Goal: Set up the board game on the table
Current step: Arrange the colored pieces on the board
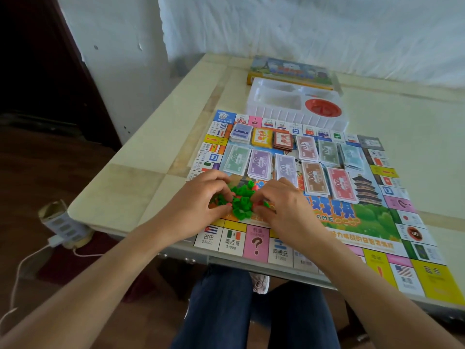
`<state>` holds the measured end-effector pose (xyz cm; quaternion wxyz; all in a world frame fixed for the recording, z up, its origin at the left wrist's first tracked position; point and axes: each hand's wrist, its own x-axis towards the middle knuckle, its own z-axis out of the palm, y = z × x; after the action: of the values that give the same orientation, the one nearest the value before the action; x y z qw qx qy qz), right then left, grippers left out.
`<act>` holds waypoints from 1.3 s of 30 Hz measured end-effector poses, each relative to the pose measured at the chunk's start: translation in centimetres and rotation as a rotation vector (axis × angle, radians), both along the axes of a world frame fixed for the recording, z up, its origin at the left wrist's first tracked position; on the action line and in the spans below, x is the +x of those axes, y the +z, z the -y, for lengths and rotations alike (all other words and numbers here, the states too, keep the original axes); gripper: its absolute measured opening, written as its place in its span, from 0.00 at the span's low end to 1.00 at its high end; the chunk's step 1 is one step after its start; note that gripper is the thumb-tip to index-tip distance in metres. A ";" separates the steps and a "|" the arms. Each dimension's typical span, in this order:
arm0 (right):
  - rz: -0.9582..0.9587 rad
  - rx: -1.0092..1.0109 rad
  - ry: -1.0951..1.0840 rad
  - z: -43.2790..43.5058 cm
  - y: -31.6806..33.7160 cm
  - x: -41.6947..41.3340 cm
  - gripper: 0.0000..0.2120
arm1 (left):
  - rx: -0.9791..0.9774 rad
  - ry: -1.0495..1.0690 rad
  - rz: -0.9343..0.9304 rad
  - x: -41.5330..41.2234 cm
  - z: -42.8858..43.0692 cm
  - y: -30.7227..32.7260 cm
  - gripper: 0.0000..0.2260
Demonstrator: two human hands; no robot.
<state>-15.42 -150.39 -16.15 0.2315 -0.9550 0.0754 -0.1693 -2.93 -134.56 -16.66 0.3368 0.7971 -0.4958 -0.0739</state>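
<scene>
The table (141, 157) is free left and right of the board (372, 217), but money stacks (260, 163) and green houses (242, 204) crowd its middle, with the white tray (276, 115) just behind.

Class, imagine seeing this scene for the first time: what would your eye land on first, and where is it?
A colourful game board fills the centre; on its near left, the left hand and right hand curl round a heap of green pieces. Beyond them lie rows of play-money stacks, and farther back a white tray holding a red disc.
</scene>
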 end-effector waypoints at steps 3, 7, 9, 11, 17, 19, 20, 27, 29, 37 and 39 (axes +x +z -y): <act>0.023 0.051 -0.018 0.1 -0.1 0.0 0.02 | -0.051 0.019 -0.017 -0.1 -0.1 0.2 0.07; 0.028 0.204 -0.094 0.4 0.2 -0.3 0.03 | -0.147 0.090 -0.045 -0.4 -0.1 0.8 0.06; 0.026 0.353 -0.145 0.5 0.6 -0.6 0.05 | -0.195 0.117 -0.046 -0.6 0.3 1.2 0.04; 0.046 0.560 -0.194 0.7 1.2 -0.9 0.07 | -0.224 0.118 -0.034 -1.4 0.9 1.7 0.03; -0.003 0.495 -0.363 3.0 1.9 -3.0 0.05 | -0.118 -0.084 0.256 -5.0 4.9 0.6 0.06; -0.050 0.358 -0.360 3.1 1.6 -3.5 0.04 | -0.046 -0.115 0.340 -5.4 5.8 -0.2 0.07; -0.067 0.287 -0.353 3.1 1.4 -3.7 0.05 | -0.019 -0.127 0.355 -5.5 6.0 -0.4 0.09; -0.039 0.104 -0.189 2.6 2.3 -1.5 0.08 | -0.122 0.156 -0.021 -1.1 2.8 1.9 0.04; -0.067 0.057 -0.148 2.0 2.2 -0.1 0.09 | -0.042 0.223 -0.041 0.2 1.9 2.0 0.05; -0.169 -0.074 -0.098 1.4 1.9 1.9 0.05 | 0.094 0.127 -0.178 0.4 2.1 2.0 0.04; -0.176 -0.095 -0.069 1.4 1.9 1.9 0.04 | 0.115 0.110 -0.186 0.4 2.3 2.1 0.05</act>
<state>-13.50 -151.77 -14.29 0.1725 -0.9730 0.1199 -0.0960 -2.49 -136.83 -14.53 0.3387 0.8307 -0.4129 -0.1572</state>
